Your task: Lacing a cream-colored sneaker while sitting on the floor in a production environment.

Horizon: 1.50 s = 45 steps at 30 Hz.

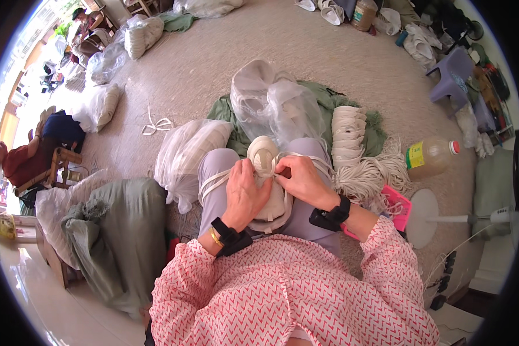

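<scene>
A cream sneaker (263, 154) rests between my thighs, its toe pointing away from me and its heel opening toward me. My left hand (246, 195) is closed on its left side, thumb over the upper. With fingertips pinched together, my right hand (305, 181) grips a flat cream shoelace (309, 157) at the lacing on the right. One lace end (215, 183) trails across my left thigh; another lies over the right thigh. My fingers partly cover the eyelets.
Clear plastic bags (274, 104) lie on green cloth ahead. To the right are bundled laces (349, 130), a pink basket (397, 207), a bottle (432, 158) and a fan (424, 219). A cloth-covered heap (127, 225) stands left; two people sit farther left.
</scene>
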Tool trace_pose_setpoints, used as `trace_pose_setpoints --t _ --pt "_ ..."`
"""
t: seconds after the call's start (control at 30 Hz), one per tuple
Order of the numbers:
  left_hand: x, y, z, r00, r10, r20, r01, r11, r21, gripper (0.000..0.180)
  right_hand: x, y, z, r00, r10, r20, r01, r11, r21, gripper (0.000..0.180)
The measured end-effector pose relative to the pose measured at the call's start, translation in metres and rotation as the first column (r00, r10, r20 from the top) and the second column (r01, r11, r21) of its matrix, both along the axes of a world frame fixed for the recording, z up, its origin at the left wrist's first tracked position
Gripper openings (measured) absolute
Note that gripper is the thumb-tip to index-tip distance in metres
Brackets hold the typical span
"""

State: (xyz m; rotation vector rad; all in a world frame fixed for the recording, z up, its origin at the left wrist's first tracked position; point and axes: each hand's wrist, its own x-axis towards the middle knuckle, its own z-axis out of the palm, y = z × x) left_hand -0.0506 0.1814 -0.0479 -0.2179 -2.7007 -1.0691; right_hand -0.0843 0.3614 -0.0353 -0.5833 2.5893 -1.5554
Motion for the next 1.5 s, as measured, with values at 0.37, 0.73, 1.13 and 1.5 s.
trace_pose_setpoints --t 0.37,0.73,1.13,1.5 --pt "-0.008 0.004 0.001 0.997 -0.043 -0.065 0.048 0.996 0.081 0.039 -0.025 0.016 -0.014 0.980 0.094 0.177 -0.085 0.995 -0.057 0.010" --pt "-0.002 -0.006 -0.003 1.000 -0.017 -0.013 0.019 0.994 0.111 0.043 -0.007 0.006 -0.008 0.995 0.090 0.035 -0.086 0.990 -0.107 0.008" --pt "-0.009 -0.010 0.001 0.997 -0.049 0.054 0.042 0.992 0.122 0.040 -0.015 0.002 0.003 0.852 0.421 -0.311 -0.227 0.833 0.505 0.009" --pt "-0.011 -0.042 0.008 0.942 -0.293 0.166 0.272 0.952 0.142 0.027 -0.015 -0.001 0.001 0.723 0.439 -0.534 -0.156 0.856 0.493 0.007"
